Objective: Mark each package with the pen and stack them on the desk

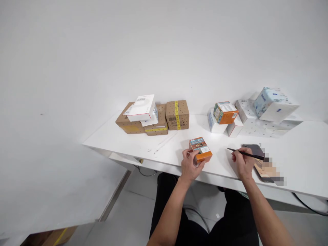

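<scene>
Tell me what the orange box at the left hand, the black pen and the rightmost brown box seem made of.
Orange box: probably thin card, smooth, judging by crisp edges and printed faces.
Black pen: likely plastic, perhaps metal, smooth; only its slim, straight, dark shape shows.
Brown box: apparently cardboard, matte, from its dull brown, printed faces.

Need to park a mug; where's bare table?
Bare: between the rightmost cardboard box and the stacked orange box; between the held orange box and pen. Crowded: back left under cardboard boxes, back right under white boxes, around the flat item by the right hand.
</scene>
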`<state>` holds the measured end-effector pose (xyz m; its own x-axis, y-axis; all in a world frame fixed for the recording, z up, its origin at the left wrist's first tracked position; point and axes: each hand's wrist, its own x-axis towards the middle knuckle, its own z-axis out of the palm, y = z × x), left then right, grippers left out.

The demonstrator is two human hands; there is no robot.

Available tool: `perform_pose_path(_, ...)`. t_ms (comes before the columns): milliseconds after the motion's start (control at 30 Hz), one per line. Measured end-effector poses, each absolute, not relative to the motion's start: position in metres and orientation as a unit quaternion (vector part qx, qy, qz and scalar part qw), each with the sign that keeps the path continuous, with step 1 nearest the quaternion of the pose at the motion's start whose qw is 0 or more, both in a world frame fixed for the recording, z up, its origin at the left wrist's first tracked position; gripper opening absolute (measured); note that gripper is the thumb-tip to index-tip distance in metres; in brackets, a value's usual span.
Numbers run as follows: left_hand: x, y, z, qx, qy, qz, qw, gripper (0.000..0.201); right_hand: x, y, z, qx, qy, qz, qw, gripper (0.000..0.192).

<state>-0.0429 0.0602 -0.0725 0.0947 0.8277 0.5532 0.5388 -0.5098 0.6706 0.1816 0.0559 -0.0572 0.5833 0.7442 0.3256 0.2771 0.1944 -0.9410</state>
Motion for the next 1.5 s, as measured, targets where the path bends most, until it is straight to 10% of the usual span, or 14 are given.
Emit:
perform_pose_path(700, -0.044, 0.062, -0.073, 0.726, 0.493, 0.445, 0.181, 0.050, 0.081, 0.103, 0.003, -0.538, -0.460, 0.380, 0.596, 0.018)
perform_pose_path(1500, -0.045, 0.062, -0.070, 0.728, 0.516, 0.404, 0.198, 0.053, 0.074, 0.101, 0.007, -0.614, -0.580, 0.237, 0.481, 0.023)
